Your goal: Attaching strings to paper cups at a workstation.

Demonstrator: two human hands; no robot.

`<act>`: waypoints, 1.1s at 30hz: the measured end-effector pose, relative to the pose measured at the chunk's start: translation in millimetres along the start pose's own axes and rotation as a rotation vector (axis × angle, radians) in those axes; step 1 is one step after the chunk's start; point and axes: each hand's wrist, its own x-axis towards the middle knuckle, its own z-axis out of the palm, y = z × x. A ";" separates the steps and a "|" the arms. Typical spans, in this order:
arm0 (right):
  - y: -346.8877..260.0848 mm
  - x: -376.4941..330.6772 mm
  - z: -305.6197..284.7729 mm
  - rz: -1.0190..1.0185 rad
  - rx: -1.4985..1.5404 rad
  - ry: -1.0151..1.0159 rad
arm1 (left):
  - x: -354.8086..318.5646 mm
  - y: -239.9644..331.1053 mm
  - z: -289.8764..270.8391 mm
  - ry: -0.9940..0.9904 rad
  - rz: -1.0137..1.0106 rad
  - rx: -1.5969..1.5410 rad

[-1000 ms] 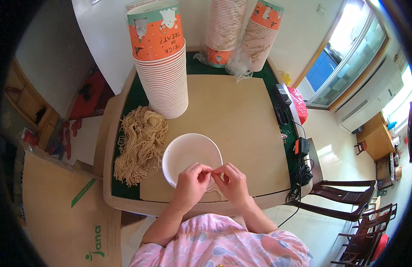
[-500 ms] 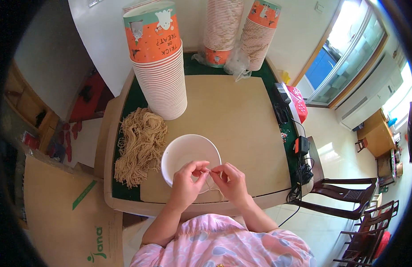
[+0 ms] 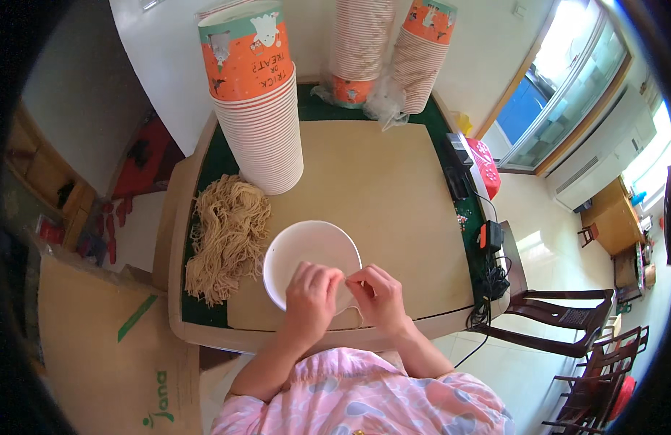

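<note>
In front of me a white paper bucket (image 3: 295, 245) stands near the table's front edge, its mouth up. Over its near right rim my left hand (image 3: 312, 296) is closed in a pinch, and my right hand (image 3: 380, 296) pinches just beside it, the fingertips almost meeting. Between them runs a thin beige cord (image 3: 361, 315), which loops down by the bucket's rim; the part in the fingers is mostly hidden. Left of the bucket lies a loose heap of beige cords (image 3: 229, 235).
A tall stack of paper buckets (image 3: 263, 138) with orange and green print rises behind the cord heap. Two more stacks (image 3: 420, 69) stand at the back beside clear plastic (image 3: 386, 101). Black cables and adapters (image 3: 495, 283) line the right edge, near a wooden chair (image 3: 567, 315).
My left hand has turned, its knuckles now upward and fingers curled in more tightly. The right hand has barely moved. The bucket stays in place.
</note>
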 end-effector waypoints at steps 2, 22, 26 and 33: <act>-0.7 2.4 0.0 -0.006 0.011 0.004 | 4.8 -4.4 1.3 0.013 -0.041 0.008; 3.2 0.6 -0.1 0.087 0.162 0.064 | 4.7 7.1 -4.2 -0.011 -0.267 -0.377; 5.7 -0.1 -1.9 0.183 0.260 0.061 | 1.0 4.1 -4.1 -0.126 -0.383 -0.388; 5.3 1.9 -6.5 0.076 0.214 0.037 | -5.8 -7.7 -1.8 -0.244 -0.542 -0.706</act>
